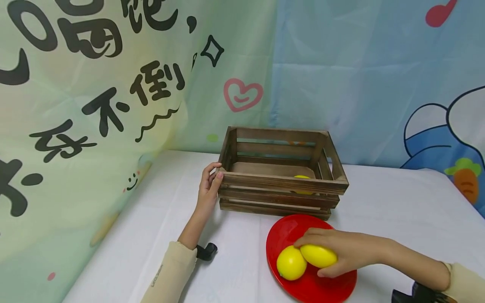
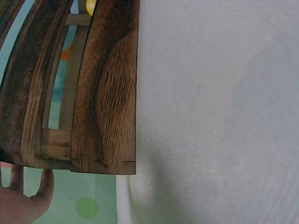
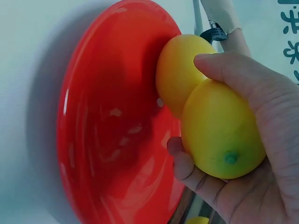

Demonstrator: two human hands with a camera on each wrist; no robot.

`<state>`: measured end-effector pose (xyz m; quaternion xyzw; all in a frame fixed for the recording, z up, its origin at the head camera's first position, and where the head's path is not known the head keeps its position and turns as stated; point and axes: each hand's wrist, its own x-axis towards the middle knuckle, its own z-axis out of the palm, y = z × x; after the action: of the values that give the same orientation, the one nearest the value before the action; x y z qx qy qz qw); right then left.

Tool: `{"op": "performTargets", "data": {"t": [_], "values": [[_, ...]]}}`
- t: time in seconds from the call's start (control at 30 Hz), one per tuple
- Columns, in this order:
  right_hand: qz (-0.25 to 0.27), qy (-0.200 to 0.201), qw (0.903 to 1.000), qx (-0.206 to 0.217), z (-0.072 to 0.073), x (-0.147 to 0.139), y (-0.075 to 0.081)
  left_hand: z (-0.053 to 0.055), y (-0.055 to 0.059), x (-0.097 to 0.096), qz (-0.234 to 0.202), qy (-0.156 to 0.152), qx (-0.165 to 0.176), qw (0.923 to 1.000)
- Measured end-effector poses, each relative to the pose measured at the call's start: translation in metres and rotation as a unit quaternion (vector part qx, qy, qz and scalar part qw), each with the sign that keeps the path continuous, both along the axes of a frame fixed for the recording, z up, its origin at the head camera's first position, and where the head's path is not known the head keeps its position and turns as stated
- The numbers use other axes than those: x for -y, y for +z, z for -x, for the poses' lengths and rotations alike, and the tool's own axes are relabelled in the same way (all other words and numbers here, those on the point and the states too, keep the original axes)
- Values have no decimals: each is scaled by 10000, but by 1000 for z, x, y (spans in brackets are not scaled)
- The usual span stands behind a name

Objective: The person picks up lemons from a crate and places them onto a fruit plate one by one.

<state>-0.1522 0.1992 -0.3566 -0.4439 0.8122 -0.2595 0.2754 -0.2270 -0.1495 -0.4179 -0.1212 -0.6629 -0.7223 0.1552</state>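
A red plate point(image 1: 288, 231) point(image 3: 107, 140) lies on the white table in front of a dark wooden slatted crate point(image 1: 282, 172) point(image 2: 103, 93). My right hand point(image 1: 341, 250) point(image 3: 252, 140) grips a yellow lemon point(image 1: 319, 255) point(image 3: 222, 128) over the plate. A second lemon point(image 1: 291, 263) point(image 3: 180, 70) sits on the plate, touching the held one. A third lemon point(image 1: 303, 179) lies inside the crate at its right. My left hand point(image 1: 209, 187) point(image 2: 23, 198) holds the crate's front left corner, thumb on the front slat.
A printed cloth backdrop point(image 1: 113, 105) hangs behind and along the left of the table. White tablecloth point(image 1: 398, 210) stretches right of the crate and plate. Black wrist straps point(image 1: 206, 251) sit on both forearms.
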Motion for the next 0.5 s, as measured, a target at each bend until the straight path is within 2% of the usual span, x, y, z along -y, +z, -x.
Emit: {"op": "performTargets", "data": {"t": [0.3,0.5], "values": [[-46,-388,9985,394,4,-5,-10,0,0,-1,-60,-41,-10,10000],[-115,-438,9982,403,5,-6,-16,0,0,-1,7,-11,-41,10000]]}}
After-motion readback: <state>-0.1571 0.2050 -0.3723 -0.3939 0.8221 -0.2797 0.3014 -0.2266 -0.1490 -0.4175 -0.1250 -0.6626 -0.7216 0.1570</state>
